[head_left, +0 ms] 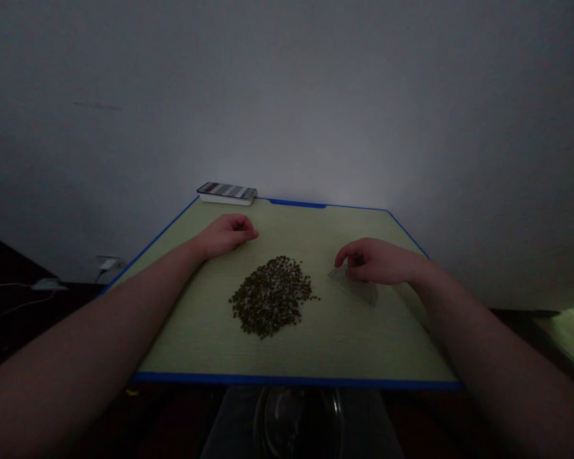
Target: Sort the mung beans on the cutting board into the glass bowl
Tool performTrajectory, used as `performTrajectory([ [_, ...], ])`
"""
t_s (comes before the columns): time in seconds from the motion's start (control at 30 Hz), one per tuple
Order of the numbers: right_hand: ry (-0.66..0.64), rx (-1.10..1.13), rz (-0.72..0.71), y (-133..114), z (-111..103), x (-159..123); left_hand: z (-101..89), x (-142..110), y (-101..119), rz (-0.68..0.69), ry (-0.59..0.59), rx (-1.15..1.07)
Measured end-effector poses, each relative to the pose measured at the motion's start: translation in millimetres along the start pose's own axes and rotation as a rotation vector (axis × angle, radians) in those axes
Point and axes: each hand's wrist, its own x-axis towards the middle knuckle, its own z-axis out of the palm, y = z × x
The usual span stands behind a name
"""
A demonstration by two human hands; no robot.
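Observation:
A loose pile of small green-brown beans lies on the pale table, with a few strays at its right side. Behind the pile, on its left, my left hand rests on the tabletop. Its fingers are curled in and the thumb meets them; what they hold, if anything, is too small to make out. To the right of the beans, my right hand is half curled, index tip and thumb apart. Just beneath it lies a faint see-through piece, perhaps plastic; whether the hand touches it is hard to see.
A phone lies on a white box at the table's back left corner. Blue edging runs round the tabletop. Below the front edge, a round glass vessel sits at my lap. A wall stands behind; a white charger is at left.

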Motion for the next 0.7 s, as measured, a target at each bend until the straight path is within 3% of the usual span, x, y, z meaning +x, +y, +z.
performTrajectory([
  [0.2, -0.016, 0.01, -0.117, -20, 15, 5, 0.8, 0, 2, -0.015, 0.007, -0.019],
  [0.7, -0.047, 0.003, -0.175, -24, 21, 4, 0.1, 0, 2, -0.007, 0.004, 0.0],
])
